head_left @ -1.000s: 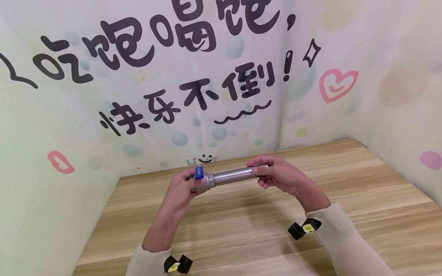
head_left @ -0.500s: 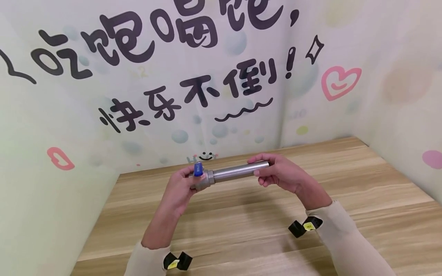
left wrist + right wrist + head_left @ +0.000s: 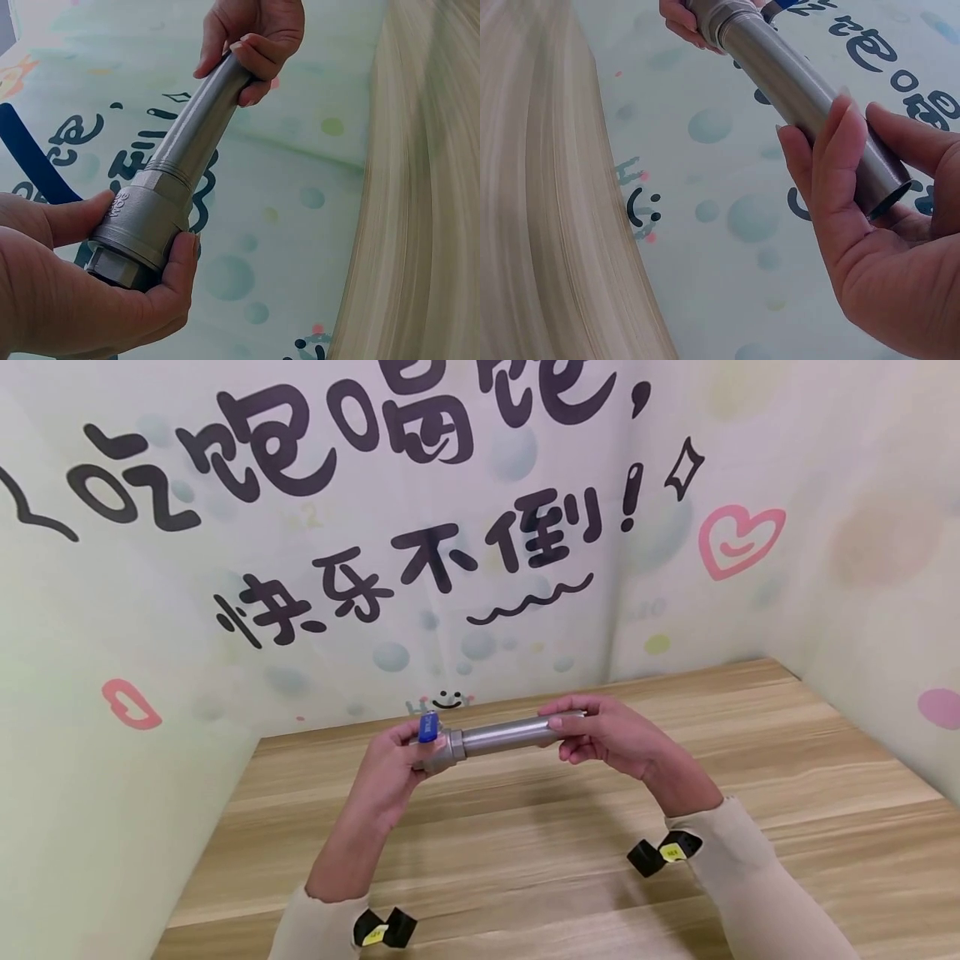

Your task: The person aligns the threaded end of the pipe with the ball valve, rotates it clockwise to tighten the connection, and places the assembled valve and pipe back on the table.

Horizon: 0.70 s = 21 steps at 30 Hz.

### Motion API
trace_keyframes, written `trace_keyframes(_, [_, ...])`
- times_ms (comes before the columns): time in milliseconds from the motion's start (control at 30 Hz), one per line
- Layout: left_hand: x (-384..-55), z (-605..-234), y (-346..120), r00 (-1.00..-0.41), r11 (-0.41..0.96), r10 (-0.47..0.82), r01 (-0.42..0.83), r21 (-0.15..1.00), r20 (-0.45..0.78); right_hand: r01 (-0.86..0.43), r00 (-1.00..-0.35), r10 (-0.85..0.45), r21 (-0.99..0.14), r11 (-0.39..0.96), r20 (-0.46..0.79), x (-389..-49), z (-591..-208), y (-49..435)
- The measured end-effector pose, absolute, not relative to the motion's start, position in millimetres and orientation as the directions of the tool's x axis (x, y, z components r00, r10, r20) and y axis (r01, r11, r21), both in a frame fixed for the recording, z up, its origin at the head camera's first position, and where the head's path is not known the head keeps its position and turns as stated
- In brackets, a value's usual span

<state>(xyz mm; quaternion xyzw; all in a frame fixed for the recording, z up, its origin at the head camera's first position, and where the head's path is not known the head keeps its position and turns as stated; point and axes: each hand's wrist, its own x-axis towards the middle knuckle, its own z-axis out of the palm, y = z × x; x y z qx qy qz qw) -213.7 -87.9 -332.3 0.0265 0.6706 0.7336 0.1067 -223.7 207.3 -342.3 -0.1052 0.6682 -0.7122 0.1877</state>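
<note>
My left hand [image 3: 393, 768] grips a metal ball valve [image 3: 142, 217] by its body, thumb on one side and fingers curled round the other. Its blue lever handle [image 3: 429, 727] stands up beside the thumb in the head view. A steel pipe [image 3: 502, 737] runs from the valve's hex end out to the right. Near the pipe's far end my right hand [image 3: 607, 739] holds it between thumb and fingers. In the right wrist view the open pipe end [image 3: 891, 199] shows next to the palm. Valve and pipe are held above the table, almost level.
The wood-grain table [image 3: 480, 868] lies below both hands. Behind it and along both sides hang pale printed cloth walls [image 3: 360, 677] with black lettering and hearts. Each sleeve cuff carries a small black camera [image 3: 660, 853].
The right thumb and fingers shift on the pipe's end, the thumb lifting off and coming back over it. The blue handle tilts a little. The left hand keeps its hold.
</note>
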Motion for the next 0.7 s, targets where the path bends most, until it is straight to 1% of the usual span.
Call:
trace_keyframes(367, [-214.2,-332.7,-89.0,-0.977,-0.086,0.195,-0.104,0.991,-0.086,0.107,-0.913,-0.397,-0.994,-0.005,-0.096,-223.3,-341.3,206.1])
trace_keyframes(700, [-213.9,-331.7,-88.9,-0.98,-0.066,0.185,-0.092,0.994,-0.078,0.144,-0.92,-0.373,-0.989,-0.038,-0.12,-224.4,-343.8,202.8])
